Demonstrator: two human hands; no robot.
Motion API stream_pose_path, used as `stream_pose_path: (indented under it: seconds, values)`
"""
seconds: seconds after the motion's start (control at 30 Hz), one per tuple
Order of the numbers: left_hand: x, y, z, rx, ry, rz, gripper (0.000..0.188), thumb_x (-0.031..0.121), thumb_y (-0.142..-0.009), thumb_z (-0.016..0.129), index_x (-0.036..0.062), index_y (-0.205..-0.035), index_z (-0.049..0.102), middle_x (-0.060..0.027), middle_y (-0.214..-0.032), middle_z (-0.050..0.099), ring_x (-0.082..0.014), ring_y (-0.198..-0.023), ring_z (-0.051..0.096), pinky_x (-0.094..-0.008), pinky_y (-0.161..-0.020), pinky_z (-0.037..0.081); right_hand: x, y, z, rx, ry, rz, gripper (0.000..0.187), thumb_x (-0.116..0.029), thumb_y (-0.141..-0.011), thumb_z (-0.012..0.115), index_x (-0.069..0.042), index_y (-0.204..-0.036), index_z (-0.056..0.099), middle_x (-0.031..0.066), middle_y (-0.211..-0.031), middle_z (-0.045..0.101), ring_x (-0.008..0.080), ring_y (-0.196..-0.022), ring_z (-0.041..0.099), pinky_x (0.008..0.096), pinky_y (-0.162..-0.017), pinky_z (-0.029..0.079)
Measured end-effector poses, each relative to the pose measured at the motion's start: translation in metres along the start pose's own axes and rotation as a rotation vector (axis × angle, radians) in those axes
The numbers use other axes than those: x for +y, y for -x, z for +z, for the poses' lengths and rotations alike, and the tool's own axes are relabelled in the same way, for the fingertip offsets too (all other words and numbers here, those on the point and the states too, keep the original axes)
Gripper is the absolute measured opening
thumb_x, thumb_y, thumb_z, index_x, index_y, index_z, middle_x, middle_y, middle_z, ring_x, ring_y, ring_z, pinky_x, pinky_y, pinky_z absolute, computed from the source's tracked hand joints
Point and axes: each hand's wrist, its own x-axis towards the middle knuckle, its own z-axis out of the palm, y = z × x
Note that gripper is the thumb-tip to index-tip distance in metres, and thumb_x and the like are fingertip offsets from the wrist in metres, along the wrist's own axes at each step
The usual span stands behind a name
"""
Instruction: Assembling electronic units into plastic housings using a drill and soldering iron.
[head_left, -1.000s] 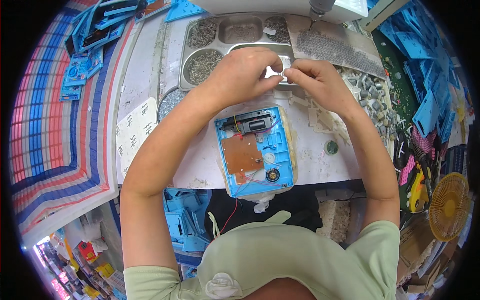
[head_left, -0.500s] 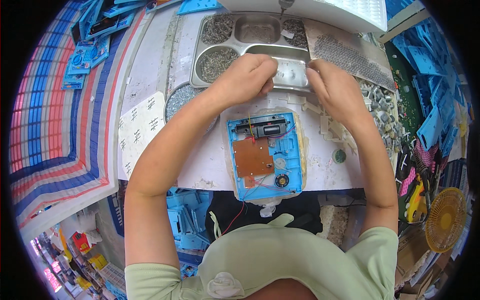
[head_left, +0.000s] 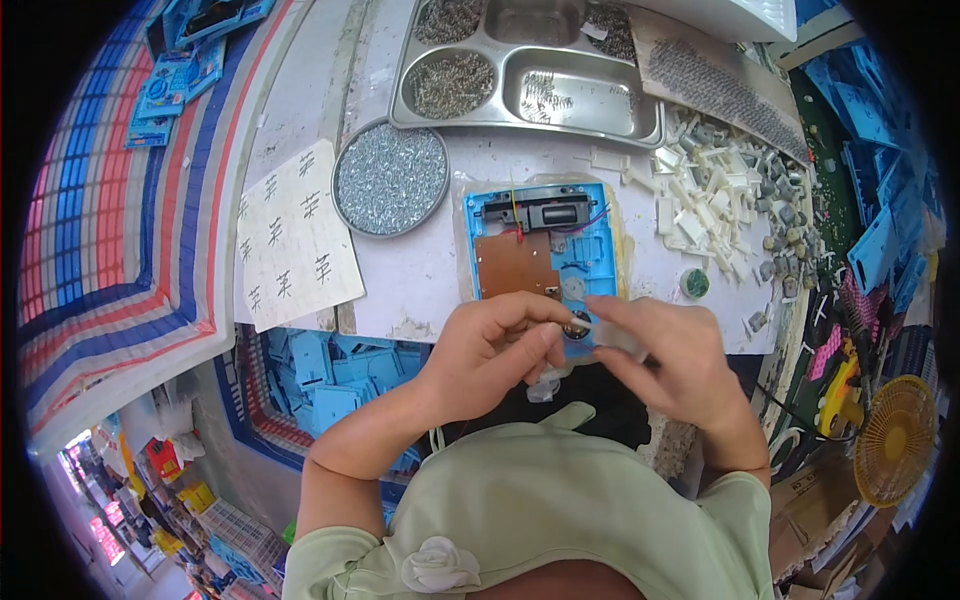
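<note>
Drew the left hand (head_left: pixel 490 355) and the right hand (head_left: pixel 672 355) back from the steel tray (head_left: pixel 590 112) on the far side of the worktop (head_left: pixel 400 285), bringing both to the near end of the open blue case (head_left: pixel 599 243), over the round black speaker (head_left: pixel 574 333). Uncovered the tray's near right compartment in doing so, exposing small springs (head_left: pixel 545 92) mostly on its left part. Seemed, with that, to turn from the loose parts in the tray to handwork at the case itself. Curled the left grip nearly closed, thumb and forefinger close together just above the speaker; could not tell of anything small pinched there. Held the right grip open, thumb and forefinger spread towards the left fingertips, with only a pale blur in the gap and nothing clearly held. Had the case lying in the middle of the worktop, close to the near edge, brown board (head_left: pixel 515 265) and black housing (head_left: pixel 550 212) exposed at its far part, near end partly hidden beneath the hands. Had silvery pieces (head_left: pixel 391 175) in a round dish (head_left: pixel 388 234) to the left, white plastic parts (head_left: pixel 700 205) to the right, and a small green disc (head_left: pixel 694 283) nearer on that same side.
</note>
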Motion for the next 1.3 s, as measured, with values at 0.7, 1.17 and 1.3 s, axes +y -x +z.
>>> stream_pose_path:
  seconds: [0.7, 1.17, 1.3]
  values:
    - [-0.006, 0.021, 0.001, -0.103, -0.164, -0.177, 0.019, 0.006, -0.104, 0.053, -0.0010, -0.117, 0.064, -0.0032, -0.082, 0.066, -0.0048, -0.063, 0.055, -0.0202, -0.056, 0.043, -0.016, 0.007, 0.015, -0.209, 0.101, -0.102, 0.041, -0.005, -0.076, 0.078, -0.003, -0.114, 0.063, 0.0086, -0.086, 0.067, 0.0263, -0.067, 0.067, 0.0369, -0.056, 0.055]
    - [0.015, -0.036, -0.003, -0.105, -0.932, 0.376, 0.005, 0.009, -0.089, 0.071, 0.0053, -0.090, 0.069, -0.0071, -0.077, 0.067, -0.0167, -0.061, 0.062, -0.0305, -0.056, 0.048, 0.019, 0.080, -0.003, 0.071, -0.776, 0.456, 0.034, -0.001, -0.089, 0.070, 0.006, -0.121, 0.062, 0.0189, -0.104, 0.073, 0.0229, -0.082, 0.074, 0.0323, -0.073, 0.060]
    - [0.005, -0.067, 0.002, -0.114, -1.515, 0.593, 0.010, 0.012, -0.076, 0.072, 0.0070, -0.083, 0.068, -0.0089, -0.075, 0.065, -0.0279, -0.069, 0.068, -0.0411, -0.057, 0.053, 0.027, 0.086, -0.012, 0.200, -0.842, 0.493, 0.033, 0.000, -0.090, 0.070, 0.008, -0.121, 0.061, 0.0200, -0.102, 0.073, 0.0221, -0.088, 0.073, 0.0309, -0.073, 0.060]
